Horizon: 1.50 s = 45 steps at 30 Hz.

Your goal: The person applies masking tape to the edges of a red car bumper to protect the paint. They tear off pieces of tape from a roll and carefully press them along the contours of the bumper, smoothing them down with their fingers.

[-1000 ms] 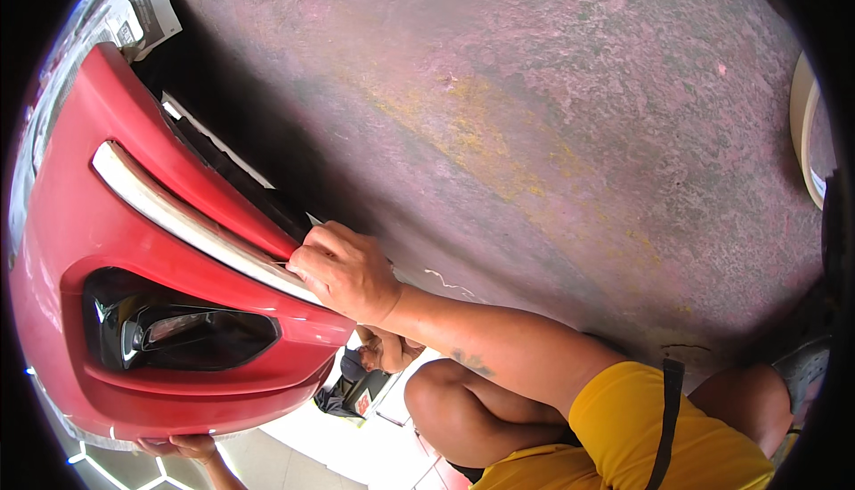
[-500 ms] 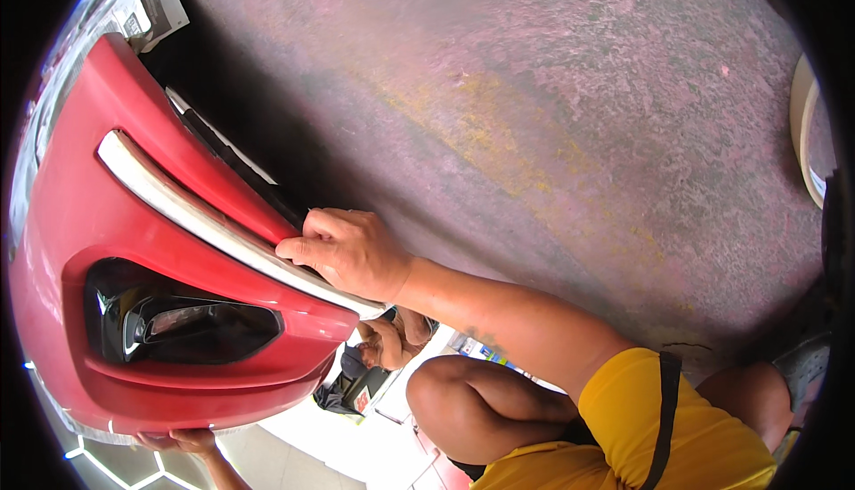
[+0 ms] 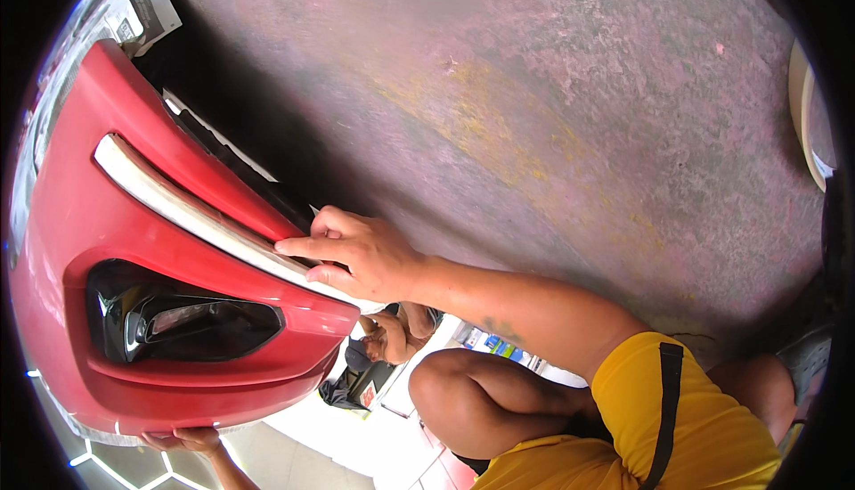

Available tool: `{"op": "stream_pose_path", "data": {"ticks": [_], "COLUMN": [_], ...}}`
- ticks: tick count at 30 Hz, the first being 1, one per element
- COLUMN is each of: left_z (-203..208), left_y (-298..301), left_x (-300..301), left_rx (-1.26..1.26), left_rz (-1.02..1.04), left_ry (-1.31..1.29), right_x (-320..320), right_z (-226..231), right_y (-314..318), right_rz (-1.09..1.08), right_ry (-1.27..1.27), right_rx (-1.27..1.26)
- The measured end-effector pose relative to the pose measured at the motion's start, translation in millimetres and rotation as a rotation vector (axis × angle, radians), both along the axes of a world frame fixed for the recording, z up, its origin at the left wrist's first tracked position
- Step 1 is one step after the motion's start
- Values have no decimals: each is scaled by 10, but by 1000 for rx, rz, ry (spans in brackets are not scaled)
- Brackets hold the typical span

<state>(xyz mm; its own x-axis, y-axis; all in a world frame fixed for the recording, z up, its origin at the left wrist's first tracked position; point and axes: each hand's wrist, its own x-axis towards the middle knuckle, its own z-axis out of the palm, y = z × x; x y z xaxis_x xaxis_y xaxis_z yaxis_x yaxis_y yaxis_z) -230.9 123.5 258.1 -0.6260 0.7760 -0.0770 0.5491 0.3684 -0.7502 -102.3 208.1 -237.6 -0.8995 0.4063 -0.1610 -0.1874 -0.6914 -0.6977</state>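
Red body panel (image 3: 134,249): large glossy moulded shell, filling the left of the view, standing on edge over the floor (image 3: 552,89); taken here as the landmark.

Pale trim strip (image 3: 178,209): long cream-silver band set in the panel's face, running diagonally from upper left to lower right.

Dark lamp recess (image 3: 178,321): black glossy insert below the strip, in the panel's lower half.

Right hand (image 3: 361,254): at the panel's right edge, palm down on the lower end of the strip; fingers (image 3: 298,245) together, extended and pressed flat along the strip, thumb tucked beneath against the panel's rim; clamped on nothing, merely bearing on it.

Left hand (image 3: 183,441): under the panel's bottom edge, only partly showing; fingers curled up against the underside, supporting it; whether they close around the rim cannot be told.

Floor: worn purplish concrete with a yellowish streak, behind and right of the panel.

Folded printed paper (image 3: 142,9): above the panel's top corner.

Yellow shorts (image 3: 695,428): well right of the panel, on the person's bent leg.
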Motion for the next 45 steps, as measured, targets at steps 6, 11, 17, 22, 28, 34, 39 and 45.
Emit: {"op": "stream_pose_path", "data": {"ticks": [6,11,17,22,28,34,39,45], "left_z": [14,-2,-6,-8,-20,-13,-24,-55], "left_y": [-12,-27,-31,-28,-16,-23,-33,8], "left_x": [4,-3,-7,-11,-28,-24,-11,-13], "left_rx": [-1,3,8,5,11,10,11,16], "left_rz": [-1,0,-2,-8,-13,-15,-9,-9], "left_ry": [1,1,4,2,-1,1,-3,-16], "right_x": [270,245,191,173,223,307,245,221], "right_z": [173,259,265,270,187,119,112,103], "right_y": [-189,-277,-272,-319,-325,-385,-273,-306], "right_rz": [95,120,80,23,48,138,182,188], "right_ry": [-168,-282,-297,-284,-152,-94,-106,-104], "right_rx": [-194,-182,-78,1,102,197,101,-45]}}
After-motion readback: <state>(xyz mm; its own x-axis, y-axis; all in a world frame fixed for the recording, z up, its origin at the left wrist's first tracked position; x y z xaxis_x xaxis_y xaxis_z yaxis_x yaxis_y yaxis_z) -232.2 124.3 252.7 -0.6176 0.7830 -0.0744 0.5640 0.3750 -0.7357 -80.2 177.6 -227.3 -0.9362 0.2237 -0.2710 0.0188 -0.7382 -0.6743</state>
